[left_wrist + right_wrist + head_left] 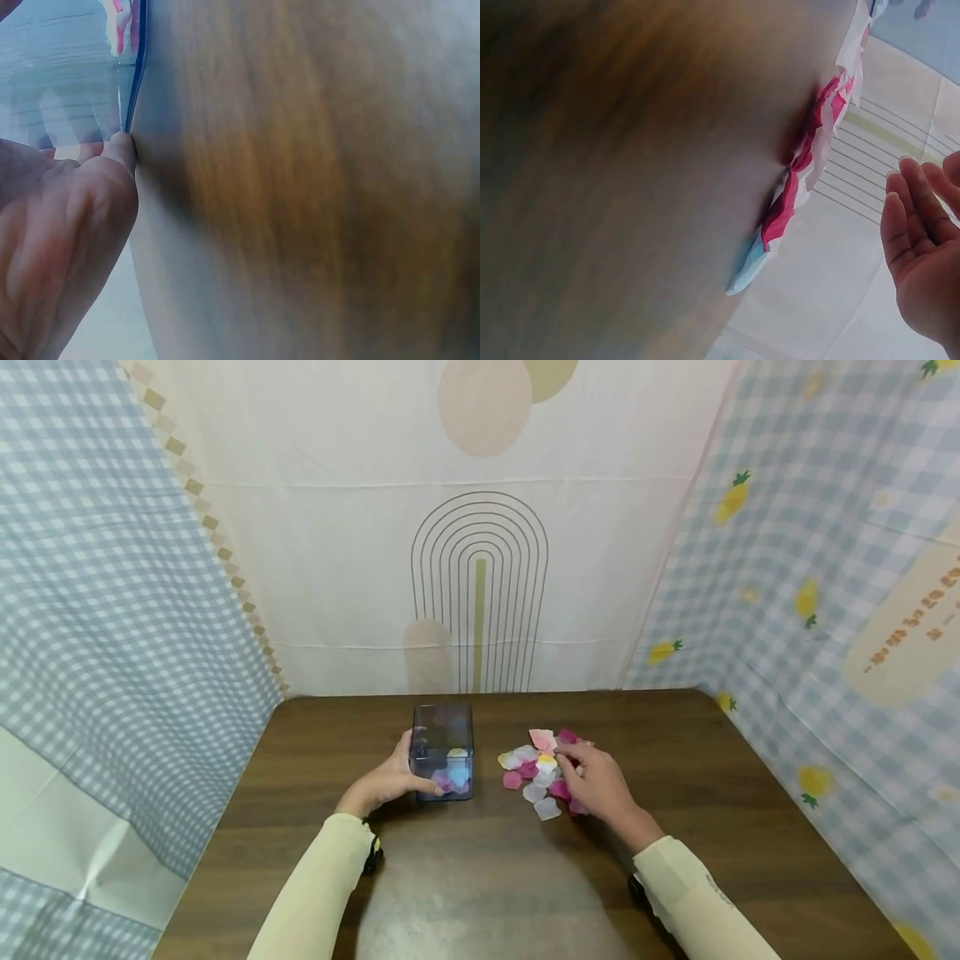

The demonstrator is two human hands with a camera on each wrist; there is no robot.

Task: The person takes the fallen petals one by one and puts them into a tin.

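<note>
Petals (527,770) lie in a loose heap just right of centre in the head frame, pink, white, magenta and pale yellow, many overlapping, on the brown wooden surface (465,877). To their left, near the middle of the frame and apart from the heap, sits a clear bluish box (442,731) with a few more petals showing in its lower part. The left hand (390,779) grips the box from its left, thumb across the near side and fingers round behind; the left wrist frame shows this hand at the upper left, against the box. The right hand (600,777) is over the right part of the heap, fingers bent and thumb near them; whether a petal is pinched between the tips I cannot tell. In the right wrist frame this hand appears at the right edge, its fingers close together and slightly curved. Both sleeves (318,885) are cream. White cloth (337,552) with printed arches fills the upper middle of the head frame, with checked cloth (787,527) at either side.
</note>
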